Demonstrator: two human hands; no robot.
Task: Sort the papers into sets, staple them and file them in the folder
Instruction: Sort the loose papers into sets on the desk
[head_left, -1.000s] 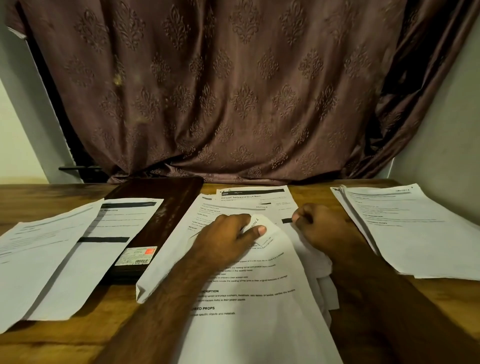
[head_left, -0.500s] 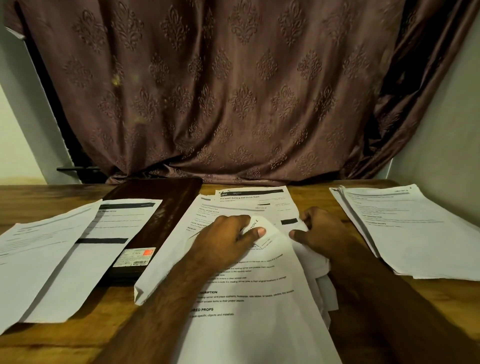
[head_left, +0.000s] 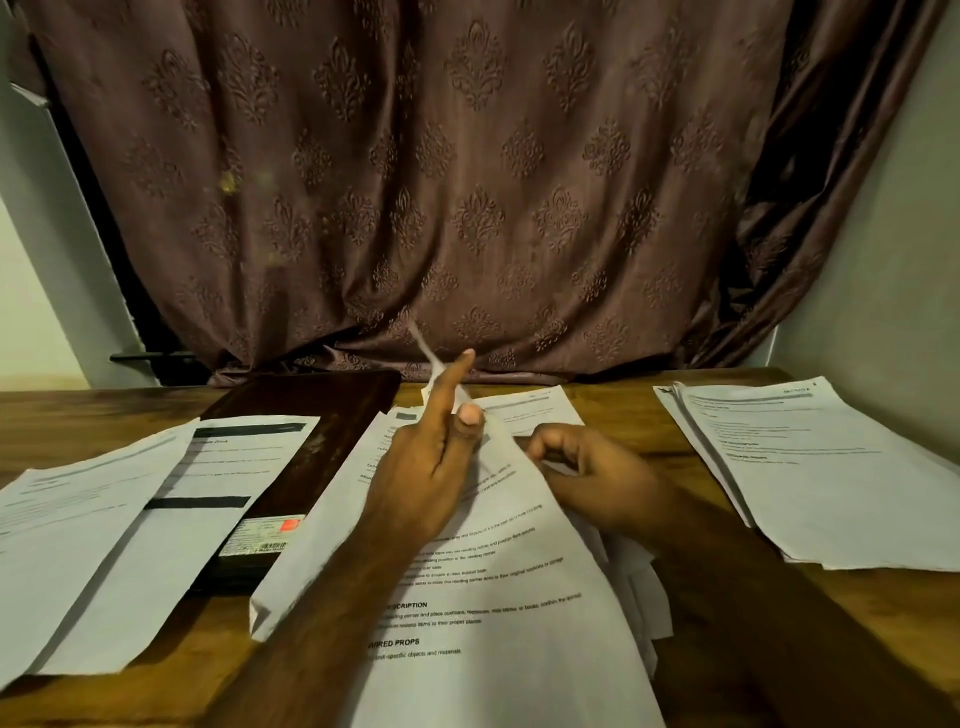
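Observation:
A loose pile of printed papers (head_left: 498, 597) lies in front of me in the middle of the wooden table. My left hand (head_left: 431, 457) pinches the top sheet's far corner between thumb and fingers and lifts it, so the corner (head_left: 428, 353) stands up and blurs. My right hand (head_left: 587, 473) rests on the pile just right of it, fingers curled; whether it pinches a sheet is hidden. A dark brown folder (head_left: 311, 441) lies to the left of the pile, with a label near its front end.
Two overlapping sheets (head_left: 130, 519) lie at the left, partly over the folder. A stack of papers (head_left: 821, 467) sits at the right near the wall. A brown patterned curtain (head_left: 467, 182) hangs behind the table's far edge.
My left hand has raised the top sheet's corner up and away from the pile. My right hand has shifted slightly toward me on the papers.

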